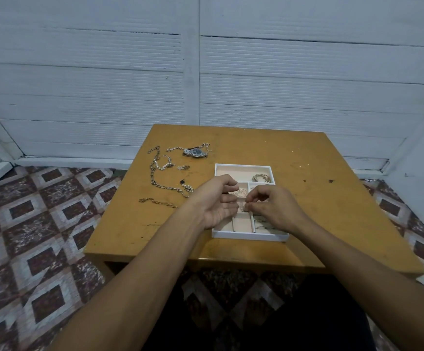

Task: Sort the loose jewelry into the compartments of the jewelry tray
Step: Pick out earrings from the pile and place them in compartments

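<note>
A white jewelry tray (243, 167) with cream compartments lies on the wooden table. Both hands hover over its middle. My right hand (274, 207) pinches a small silvery piece (244, 208) above a middle compartment. My left hand (218, 201) has its fingers curled beside that piece, and whether it holds anything cannot be seen. Bangles (262, 178) lie in the far right compartment, and thin rings or chains (262, 224) lie in the near right one. Loose on the table to the left are a long chain (155, 173), a pearl strand (161, 166), a wristwatch (195, 153) and a short gold chain (159, 202).
The table (307, 198) stands against a white panelled wall, with its near edge close to my body. Patterned floor tiles (41, 236) show left and right. The table's right half holds only a few dark specks (330, 181).
</note>
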A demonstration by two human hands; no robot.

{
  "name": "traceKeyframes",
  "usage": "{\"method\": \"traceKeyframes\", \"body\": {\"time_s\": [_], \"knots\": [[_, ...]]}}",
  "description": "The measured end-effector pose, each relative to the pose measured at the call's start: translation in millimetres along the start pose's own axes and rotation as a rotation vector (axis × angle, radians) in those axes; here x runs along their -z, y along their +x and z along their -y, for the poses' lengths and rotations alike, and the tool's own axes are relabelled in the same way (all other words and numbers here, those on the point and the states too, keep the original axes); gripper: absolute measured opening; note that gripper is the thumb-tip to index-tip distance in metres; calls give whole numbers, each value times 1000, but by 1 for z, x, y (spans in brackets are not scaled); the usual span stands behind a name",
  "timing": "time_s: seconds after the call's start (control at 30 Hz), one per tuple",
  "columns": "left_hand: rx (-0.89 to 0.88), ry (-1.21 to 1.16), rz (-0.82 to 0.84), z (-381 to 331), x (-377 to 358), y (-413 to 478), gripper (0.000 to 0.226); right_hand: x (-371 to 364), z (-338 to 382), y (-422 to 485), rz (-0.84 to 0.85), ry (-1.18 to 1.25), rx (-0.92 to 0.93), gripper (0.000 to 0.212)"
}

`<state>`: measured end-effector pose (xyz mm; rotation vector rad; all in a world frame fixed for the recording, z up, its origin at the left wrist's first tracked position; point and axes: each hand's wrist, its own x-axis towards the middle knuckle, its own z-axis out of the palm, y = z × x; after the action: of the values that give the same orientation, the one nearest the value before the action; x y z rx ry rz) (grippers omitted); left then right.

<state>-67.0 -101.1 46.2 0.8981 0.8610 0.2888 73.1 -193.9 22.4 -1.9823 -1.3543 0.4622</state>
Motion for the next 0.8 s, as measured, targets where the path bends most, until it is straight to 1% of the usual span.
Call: {"method": "traceKeyframes", "body": {"time_s": [0.07, 0.17, 0.3, 0.47, 0.63, 0.8], "knots": [[-56, 9, -27, 1, 1, -2, 21, 0, 0, 0, 2, -5, -4, 15], [-192, 69, -111, 6, 7, -6, 22, 1, 0, 1, 7, -5, -8, 10], [-301, 159, -190, 9, 26, -12, 12, 2, 8, 8, 51, -41, 13, 7], [-448, 441, -380, 8, 59, -10, 12, -5, 33, 25, 139, -127, 64, 10], [-567, 692, -528, 3, 89, -5, 12, -34, 51, 62, 159, -218, 115, 8], [-633, 910, -547, -3, 111, -1, 12, -62, 68, 105, 169, -290, 158, 16]]}}
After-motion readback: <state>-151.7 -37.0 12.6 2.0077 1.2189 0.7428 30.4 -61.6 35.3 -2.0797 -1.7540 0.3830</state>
